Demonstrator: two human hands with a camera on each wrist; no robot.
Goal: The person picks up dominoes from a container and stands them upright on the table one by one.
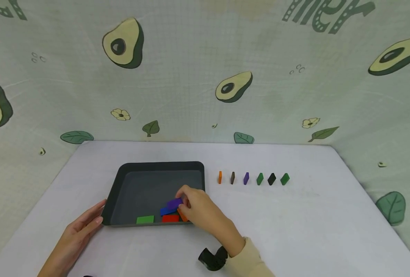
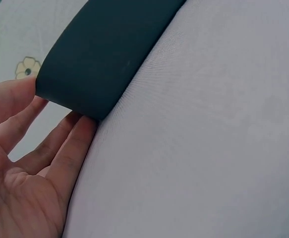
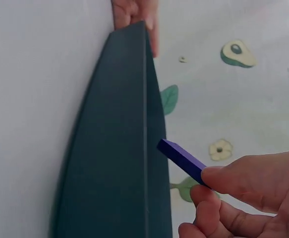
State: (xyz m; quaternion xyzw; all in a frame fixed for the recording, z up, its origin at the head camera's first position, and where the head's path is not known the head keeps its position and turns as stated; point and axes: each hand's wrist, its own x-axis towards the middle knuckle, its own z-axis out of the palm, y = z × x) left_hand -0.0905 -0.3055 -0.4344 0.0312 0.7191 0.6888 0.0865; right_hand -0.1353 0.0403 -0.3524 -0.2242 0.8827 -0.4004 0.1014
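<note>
A dark grey tray [image 1: 139, 192] lies on the table. Inside, along its front side, are a green block [image 1: 145, 219], a red block [image 1: 170, 218], an orange block [image 1: 182, 215] and a blue block [image 1: 168, 211]. My right hand [image 1: 201, 207] reaches over the tray's front right part. Between thumb and fingers it pinches a flat purple block [image 3: 184, 159], held tilted at the rim in the right wrist view. My left hand [image 2: 40, 163] touches the tray's front left corner with fairly straight fingers, the thumb at the rim and other fingertips lower down.
Right of the tray, a row of small blocks stands on end: an orange one [image 1: 220, 177], a brown one [image 1: 232, 177], a purple one [image 1: 246, 178], a black one [image 1: 271, 179] and green ones [image 1: 259, 179]. A black curved object [image 1: 212, 259] is beside the right forearm.
</note>
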